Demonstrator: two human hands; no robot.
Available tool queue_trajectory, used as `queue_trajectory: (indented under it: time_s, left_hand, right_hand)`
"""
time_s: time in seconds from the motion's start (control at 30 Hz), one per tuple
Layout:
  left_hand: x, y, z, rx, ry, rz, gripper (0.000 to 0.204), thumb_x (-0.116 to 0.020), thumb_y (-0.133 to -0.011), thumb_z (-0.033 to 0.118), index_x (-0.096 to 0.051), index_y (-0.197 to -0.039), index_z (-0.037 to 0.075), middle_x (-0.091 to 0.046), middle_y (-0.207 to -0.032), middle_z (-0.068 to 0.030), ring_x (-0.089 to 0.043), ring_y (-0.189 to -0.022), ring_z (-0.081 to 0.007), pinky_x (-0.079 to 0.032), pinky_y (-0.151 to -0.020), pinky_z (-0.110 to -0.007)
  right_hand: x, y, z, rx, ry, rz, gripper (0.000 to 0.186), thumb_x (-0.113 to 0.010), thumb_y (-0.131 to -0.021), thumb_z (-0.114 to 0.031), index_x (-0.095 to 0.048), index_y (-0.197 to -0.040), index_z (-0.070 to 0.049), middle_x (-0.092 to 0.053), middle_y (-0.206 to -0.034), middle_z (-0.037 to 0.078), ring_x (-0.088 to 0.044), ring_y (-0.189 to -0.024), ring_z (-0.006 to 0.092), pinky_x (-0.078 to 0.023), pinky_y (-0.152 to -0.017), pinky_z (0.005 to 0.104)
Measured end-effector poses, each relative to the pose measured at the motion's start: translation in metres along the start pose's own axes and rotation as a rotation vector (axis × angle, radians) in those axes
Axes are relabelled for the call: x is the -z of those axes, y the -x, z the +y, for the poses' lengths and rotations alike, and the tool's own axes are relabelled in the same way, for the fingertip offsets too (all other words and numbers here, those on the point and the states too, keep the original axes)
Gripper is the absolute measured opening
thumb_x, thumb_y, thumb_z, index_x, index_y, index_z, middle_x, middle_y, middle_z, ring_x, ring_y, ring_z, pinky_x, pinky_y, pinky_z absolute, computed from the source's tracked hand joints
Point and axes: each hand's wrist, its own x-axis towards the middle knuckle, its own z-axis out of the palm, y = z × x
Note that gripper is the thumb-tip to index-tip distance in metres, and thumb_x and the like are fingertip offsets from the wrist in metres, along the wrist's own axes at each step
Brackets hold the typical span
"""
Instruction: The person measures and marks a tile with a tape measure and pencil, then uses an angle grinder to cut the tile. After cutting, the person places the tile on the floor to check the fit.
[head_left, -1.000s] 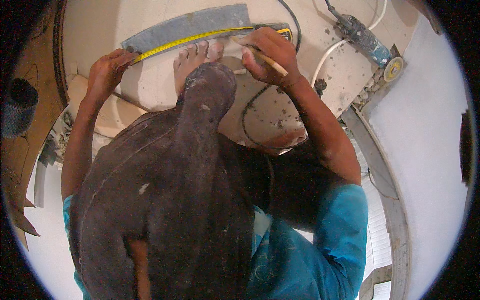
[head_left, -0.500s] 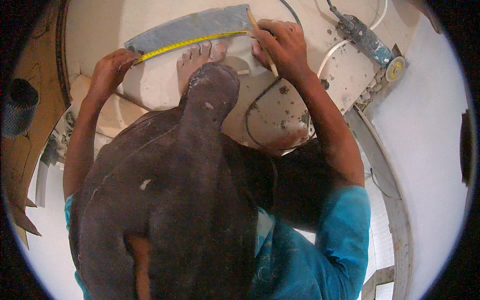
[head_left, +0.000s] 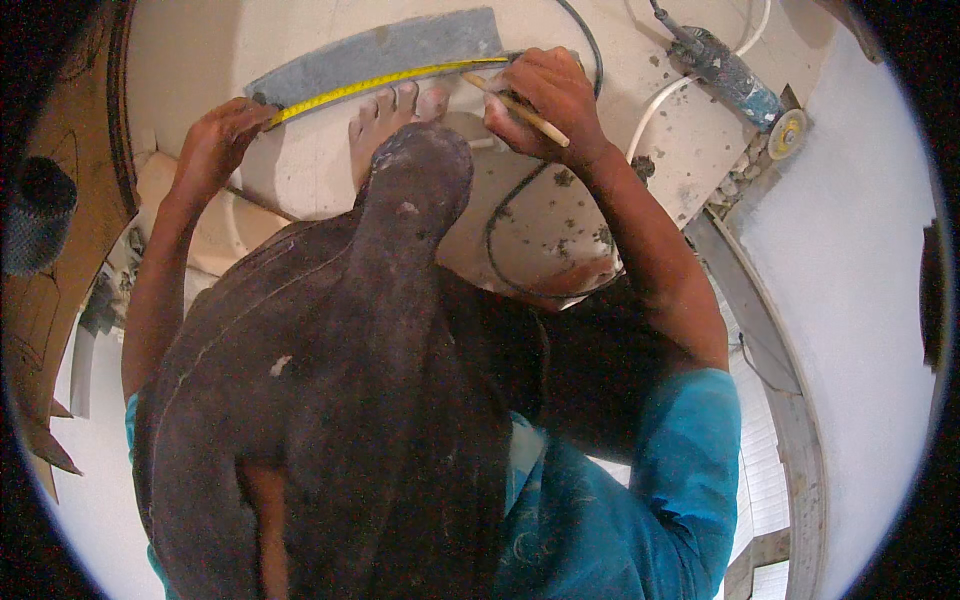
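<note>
Since half second ago: pencil [head_left: 517, 108] tilted flatter, right hand [head_left: 548, 100] barely shifted; tape unmoved. Left hand [head_left: 218, 140] curled, fingertips pinning end of yellow tape measure [head_left: 385, 84] at left corner of grey slab [head_left: 380, 52]. Tape runs along slab's lower edge, above bare foot [head_left: 385, 125]. Right hand closed around pencil, pressing tape's far end at slab's right corner. Black cable [head_left: 500, 215] loops below. Blue angle grinder [head_left: 735, 82] well apart, far right. Brown cardboard [head_left: 45, 250] at far left edge.

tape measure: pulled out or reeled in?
Pulled out. The yellow tape measure runs flat along the grey slab, its ends pinned by the left hand and the right hand, which also grips a pencil.
</note>
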Motion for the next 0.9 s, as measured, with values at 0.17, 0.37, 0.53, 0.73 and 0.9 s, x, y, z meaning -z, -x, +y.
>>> queue_trajectory:
  time_s: [0.17,0.37,0.53,0.73,0.9]
  left_hand:
    - [-0.002,0.000,-0.003,0.002,0.061,0.018,0.030,-0.065,-0.086,-0.002,-0.071,-0.112,0.011,-0.070,-0.101,-0.0100,-0.069,-0.087,-0.0267,-0.056,-0.078,-0.037]
    - [-0.004,0.001,-0.004,-0.045,0.064,0.034,0.028,-0.065,-0.087,-0.002,-0.072,-0.112,0.008,-0.070,-0.097,-0.0103,-0.069,-0.085,-0.0261,-0.056,-0.078,-0.036]
    - [-0.004,-0.001,-0.004,-0.022,0.054,0.013,0.028,-0.065,-0.086,-0.002,-0.072,-0.111,0.008,-0.070,-0.098,-0.0104,-0.069,-0.086,-0.0264,-0.056,-0.079,-0.036]
    - [-0.003,-0.001,-0.002,-0.035,0.022,0.025,0.027,-0.066,-0.086,-0.001,-0.072,-0.111,0.009,-0.071,-0.100,-0.0101,-0.069,-0.088,-0.0283,-0.056,-0.080,-0.037]
    - [-0.002,-0.002,0.000,-0.038,0.019,0.021,0.028,-0.066,-0.085,-0.001,-0.071,-0.111,0.010,-0.071,-0.101,-0.0104,-0.069,-0.089,-0.0287,-0.056,-0.079,-0.038]
  right_hand:
    - [-0.009,0.000,0.002,0.010,-0.033,0.035,0.018,-0.077,-0.071,-0.016,-0.064,-0.081,-0.009,-0.059,-0.072,0.006,-0.058,-0.068,0.0250,-0.039,-0.063,0.0376]
    - [-0.012,0.000,0.000,0.023,-0.031,0.055,0.020,-0.078,-0.071,-0.018,-0.062,-0.078,-0.009,-0.056,-0.070,0.005,-0.056,-0.066,0.0248,-0.038,-0.064,0.0373]
    - [-0.012,0.001,0.001,0.015,0.000,0.011,0.021,-0.079,-0.071,-0.019,-0.061,-0.078,-0.010,-0.056,-0.069,0.005,-0.056,-0.066,0.0240,-0.038,-0.064,0.0374]
    - [-0.012,-0.001,0.000,0.014,-0.012,0.025,0.023,-0.079,-0.070,-0.020,-0.060,-0.078,-0.010,-0.056,-0.069,0.005,-0.056,-0.066,0.0233,-0.037,-0.064,0.0366]
    - [-0.011,0.000,0.001,0.029,-0.006,0.023,0.024,-0.079,-0.070,-0.020,-0.059,-0.078,-0.009,-0.055,-0.068,0.005,-0.056,-0.065,0.0235,-0.037,-0.063,0.0369]
